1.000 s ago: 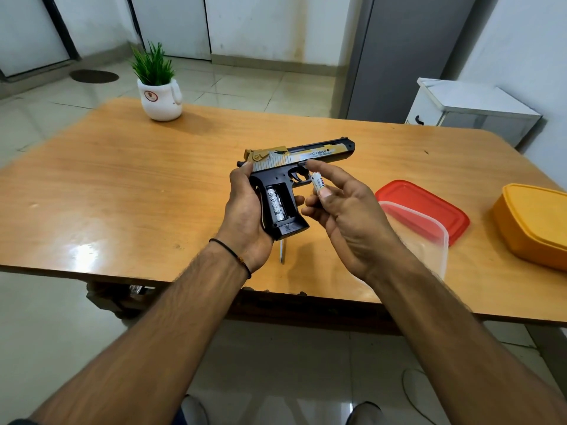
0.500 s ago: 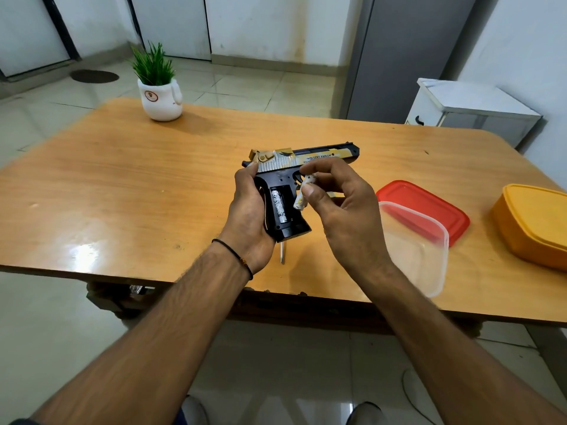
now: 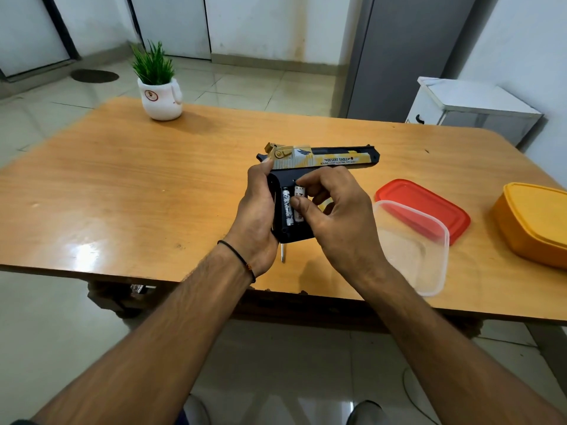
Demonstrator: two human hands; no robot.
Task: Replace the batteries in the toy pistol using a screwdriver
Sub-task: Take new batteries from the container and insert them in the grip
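Down from the trigger guard, the right hand has brought the second battery into the grip. Above the bench, the left hand clasps the toy pistol, barrel pointing right. Right thumb and forefinger pinch that battery, standing lengthwise along the grip, just right of the seated first battery.

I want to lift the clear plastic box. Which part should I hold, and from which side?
Pinch the near wall of the clear box at its rim, coming from above. It stands open side up and looks empty, so a thumb probably fits inside; the red lid crowds its far end.
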